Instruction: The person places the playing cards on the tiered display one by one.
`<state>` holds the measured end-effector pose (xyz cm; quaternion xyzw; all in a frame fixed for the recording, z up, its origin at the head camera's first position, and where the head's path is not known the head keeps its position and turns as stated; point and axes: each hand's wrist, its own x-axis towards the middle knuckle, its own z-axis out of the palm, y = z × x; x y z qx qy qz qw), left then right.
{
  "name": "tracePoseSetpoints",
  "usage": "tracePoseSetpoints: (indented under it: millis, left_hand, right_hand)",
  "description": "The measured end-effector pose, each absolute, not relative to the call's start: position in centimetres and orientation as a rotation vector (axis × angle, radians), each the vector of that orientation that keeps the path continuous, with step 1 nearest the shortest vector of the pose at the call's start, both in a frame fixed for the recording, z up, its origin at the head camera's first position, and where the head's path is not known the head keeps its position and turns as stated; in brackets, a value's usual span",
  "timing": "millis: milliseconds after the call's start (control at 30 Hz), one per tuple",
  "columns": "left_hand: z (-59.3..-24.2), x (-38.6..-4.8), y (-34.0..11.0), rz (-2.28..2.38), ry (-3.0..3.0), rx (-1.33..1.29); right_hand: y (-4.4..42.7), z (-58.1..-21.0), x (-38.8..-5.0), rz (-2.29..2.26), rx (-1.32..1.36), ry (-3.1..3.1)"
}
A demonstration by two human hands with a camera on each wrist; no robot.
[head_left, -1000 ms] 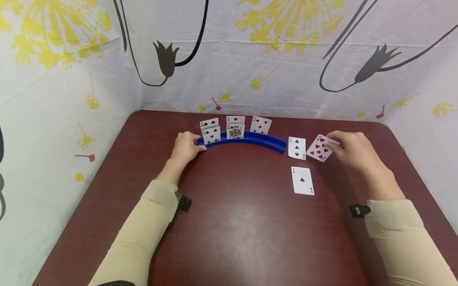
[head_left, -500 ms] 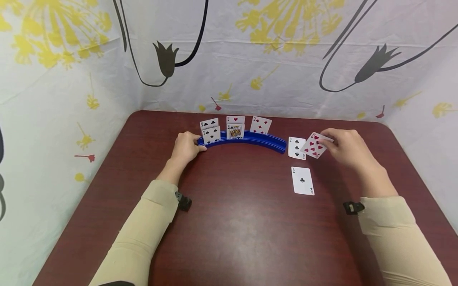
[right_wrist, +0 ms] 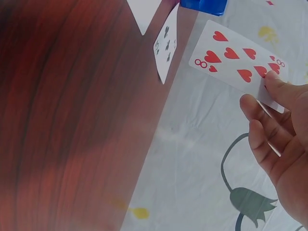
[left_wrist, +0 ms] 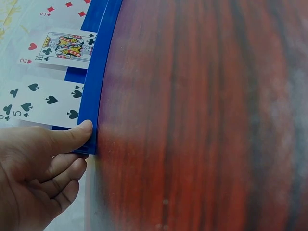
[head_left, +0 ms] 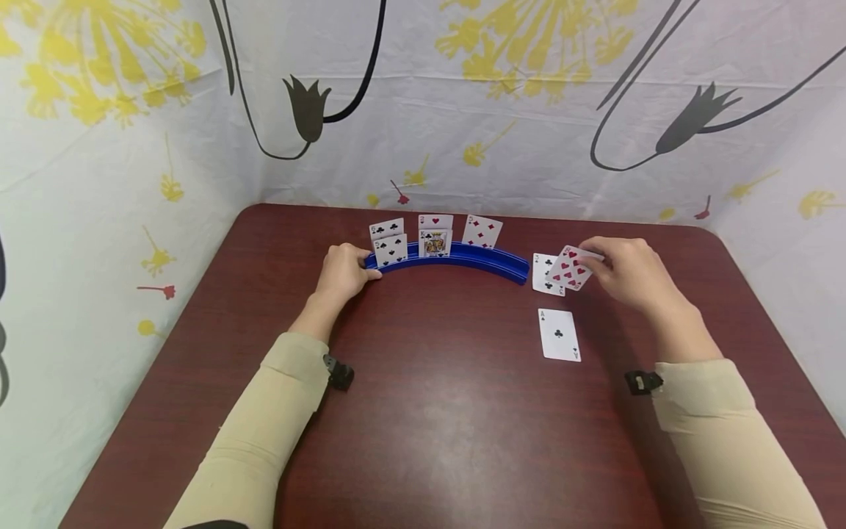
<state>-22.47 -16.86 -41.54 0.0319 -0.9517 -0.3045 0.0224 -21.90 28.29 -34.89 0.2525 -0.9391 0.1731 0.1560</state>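
Observation:
My left hand (head_left: 342, 275) grips the left end of a blue curved card holder (head_left: 489, 258), its thumb on the front edge in the left wrist view. In the holder's slots stand a five of spades (left_wrist: 48, 100) before a club card (head_left: 386, 227), a king of clubs (head_left: 435, 243) before a two of hearts (head_left: 435, 220), and a tilted five of diamonds (head_left: 482, 231). Between thumb and fingers, my right hand (head_left: 628, 272) pinches an eight of hearts (right_wrist: 236, 57). In the head view that card partly covers a three of clubs (head_left: 542, 283) beside the holder's right end.
An ace of clubs (head_left: 559, 334) lies face up nearer to me on the dark red-brown table (head_left: 436, 411). White cloth with printed flowers (head_left: 410, 103) hangs behind the table and along both sides. Each wrist wears a small black camera.
My right hand has moved left with the eight of hearts, from beside the three of clubs to partly over it in the head view. The left hand and the holder have not moved.

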Motion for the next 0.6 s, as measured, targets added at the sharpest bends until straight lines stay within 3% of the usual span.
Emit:
tracePoseSetpoints:
  millis: [600]
  left_hand:
    - [-41.7, -22.7, -17.0, -0.942, -2.949, 0.096]
  right_hand:
    - [26.4, -34.6, -22.2, 0.491, 0.787, -2.685]
